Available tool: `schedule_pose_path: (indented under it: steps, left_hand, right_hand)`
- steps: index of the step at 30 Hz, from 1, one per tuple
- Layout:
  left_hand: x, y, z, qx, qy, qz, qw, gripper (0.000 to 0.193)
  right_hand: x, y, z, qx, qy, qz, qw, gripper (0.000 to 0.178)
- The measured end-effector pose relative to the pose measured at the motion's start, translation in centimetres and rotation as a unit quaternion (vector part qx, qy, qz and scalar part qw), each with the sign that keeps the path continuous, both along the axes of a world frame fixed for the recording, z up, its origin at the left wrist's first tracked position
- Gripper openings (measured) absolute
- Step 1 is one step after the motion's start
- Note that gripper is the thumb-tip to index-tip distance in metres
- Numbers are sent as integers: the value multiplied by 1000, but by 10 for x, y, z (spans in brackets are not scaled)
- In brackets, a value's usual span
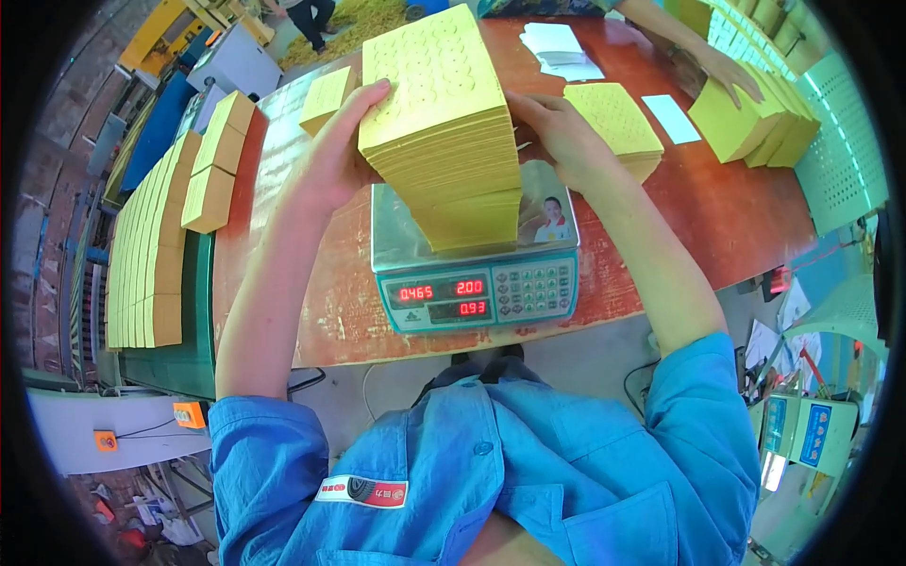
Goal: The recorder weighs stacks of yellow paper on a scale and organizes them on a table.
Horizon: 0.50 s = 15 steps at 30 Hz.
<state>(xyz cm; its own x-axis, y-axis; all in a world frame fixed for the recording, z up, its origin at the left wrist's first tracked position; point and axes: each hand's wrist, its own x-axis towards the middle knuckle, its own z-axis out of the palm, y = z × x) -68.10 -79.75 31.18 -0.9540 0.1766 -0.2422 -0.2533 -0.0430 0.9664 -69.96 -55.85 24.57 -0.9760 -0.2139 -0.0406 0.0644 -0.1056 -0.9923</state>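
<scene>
A tall stack of yellow paper (444, 141) with curved marks pressed into its top sheet stands over the metal pan of a green digital scale (477, 297). My left hand (338, 141) is closed on the stack's left side, thumb on the upper edge. On the opposite side my right hand (564, 141) grips it, some fingers hidden behind the paper. The lower part of the stack leans and narrows toward the pan; whether it bears fully on it I cannot tell. Red digits glow on the scale's display.
The scale stands on a worn red table (736, 217). Beyond my right hand are a shorter yellow stack (618, 123), white cards (557, 47) and a white sheet (671, 119). Another person's hand (731, 75) touches yellow stacks at the right. Rows of yellow blocks (156, 245) line the left.
</scene>
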Motion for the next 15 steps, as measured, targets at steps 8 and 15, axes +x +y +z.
schedule_pose_path:
  steps: [8, 15]
  left_hand:
    - [-2, -5, -7, -61, 47, -19, 997, 67]
    - [-37, -32, -83, 15, 115, 9, 993, 88]
  right_hand:
    - [9, -1, -3, 60, 9, -45, 997, 45]
    - [-10, 9, -67, -103, 36, -141, 984, 56]
